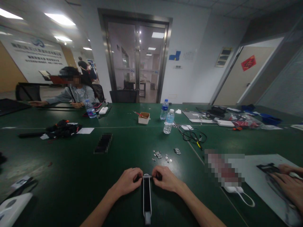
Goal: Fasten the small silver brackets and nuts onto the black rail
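Observation:
A long, narrow frame [143, 201] with pale metal-like edges and a dark middle lies lengthwise in front of me, a grey block at its near end. My left hand [129, 181] is closed in a pinch at the left of the far end. From the right, my right hand [165, 179] pinches the same end. The fingers hide just what sits between the tips. Just beyond them, small metal brackets [158, 155] lie on the green table [123, 160], with several washers or nuts [166, 157] around them.
Two water bottles [169, 122] stand beyond the small parts, near an open box [144, 118]. Cables [193, 134] lie to the right. Another person's hands [287, 179] work over a pale board [274, 160] at right. Across the table sits a person [75, 90].

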The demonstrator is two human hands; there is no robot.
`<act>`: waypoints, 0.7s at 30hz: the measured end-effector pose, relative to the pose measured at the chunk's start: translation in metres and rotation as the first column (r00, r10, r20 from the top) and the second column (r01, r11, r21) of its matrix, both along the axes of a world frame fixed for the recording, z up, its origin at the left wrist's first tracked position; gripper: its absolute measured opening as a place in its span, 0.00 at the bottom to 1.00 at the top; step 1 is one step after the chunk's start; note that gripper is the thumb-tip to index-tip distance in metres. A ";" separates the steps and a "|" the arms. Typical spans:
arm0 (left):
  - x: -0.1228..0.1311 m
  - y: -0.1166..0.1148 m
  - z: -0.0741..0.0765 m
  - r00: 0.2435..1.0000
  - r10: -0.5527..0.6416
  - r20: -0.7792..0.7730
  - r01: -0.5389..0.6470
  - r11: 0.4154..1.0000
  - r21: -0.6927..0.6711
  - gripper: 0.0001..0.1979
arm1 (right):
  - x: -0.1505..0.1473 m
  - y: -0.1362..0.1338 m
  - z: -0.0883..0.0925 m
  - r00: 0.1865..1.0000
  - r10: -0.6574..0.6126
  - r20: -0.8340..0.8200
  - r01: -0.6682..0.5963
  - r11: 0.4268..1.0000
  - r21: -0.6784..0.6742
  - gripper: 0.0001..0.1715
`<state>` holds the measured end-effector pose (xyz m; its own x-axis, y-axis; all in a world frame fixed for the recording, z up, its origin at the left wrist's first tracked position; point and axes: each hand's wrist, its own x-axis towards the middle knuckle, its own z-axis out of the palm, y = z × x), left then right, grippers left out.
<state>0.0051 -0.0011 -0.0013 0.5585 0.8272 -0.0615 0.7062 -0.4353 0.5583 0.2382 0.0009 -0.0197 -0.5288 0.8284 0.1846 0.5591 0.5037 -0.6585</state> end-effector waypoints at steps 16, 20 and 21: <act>0.000 0.002 -0.003 1.000 -0.002 0.005 0.002 1.000 -0.003 0.06 | -0.004 -0.002 -0.001 0.999 0.021 -0.025 -0.018 0.997 0.079 0.08; -0.001 0.002 -0.004 1.000 -0.005 0.006 0.005 1.000 -0.007 0.06 | 0.004 0.002 0.004 0.998 -0.052 0.024 0.048 0.989 0.142 0.06; -0.001 0.002 -0.004 1.000 -0.005 0.006 0.005 1.000 -0.008 0.06 | 0.008 0.005 0.004 0.994 -0.099 0.043 0.091 0.982 0.163 0.06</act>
